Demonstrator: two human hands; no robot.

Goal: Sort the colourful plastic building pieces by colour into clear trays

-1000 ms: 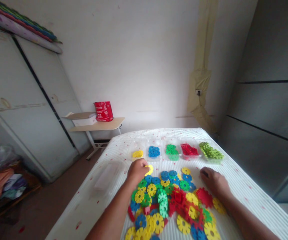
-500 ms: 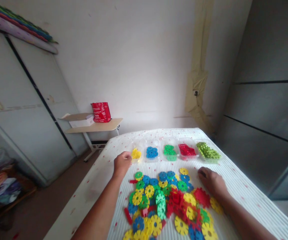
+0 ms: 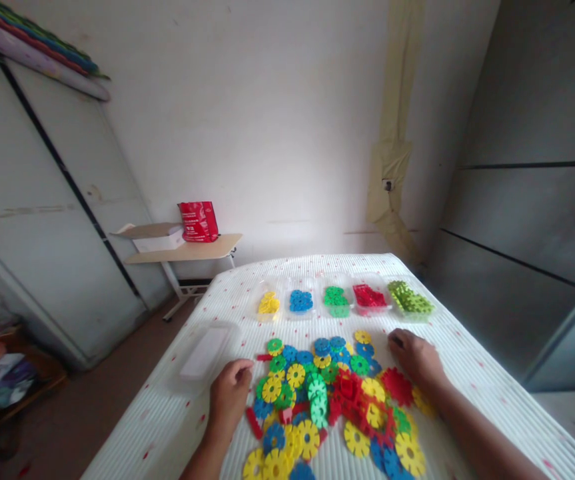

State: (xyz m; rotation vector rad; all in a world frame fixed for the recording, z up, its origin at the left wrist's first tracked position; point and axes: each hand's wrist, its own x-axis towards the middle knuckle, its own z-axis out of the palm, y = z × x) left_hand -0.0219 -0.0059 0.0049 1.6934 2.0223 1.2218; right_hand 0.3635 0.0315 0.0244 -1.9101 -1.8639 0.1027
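A heap of notched plastic disc pieces (image 3: 296,375) in yellow, blue, green and red lies on the table between my hands. To its left, my left hand (image 3: 231,389) hovers with curled fingers and thumb near the index finger; nothing shows in it. My right hand (image 3: 414,357) rests in a loose fist at the heap's right, and no piece is seen in it. Beyond the heap, clear boxes stand in a row, holding yellow pieces (image 3: 268,303), blue pieces (image 3: 300,301), green pieces (image 3: 336,298), red pieces (image 3: 370,296) and yellow-green pieces (image 3: 410,298).
A clear plastic lid or tray (image 3: 207,353) lies on the table's left side. The table (image 3: 167,440) has a ribbed white cover with red specks. Behind, a small side table (image 3: 192,251) carries a red bag (image 3: 199,222) and a white box (image 3: 160,239). Cabinets flank both sides.
My left hand has drawn back from the box of yellow pieces to the left edge of the heap, uncovering the clear lid or tray. My right hand stays nearly where it was.
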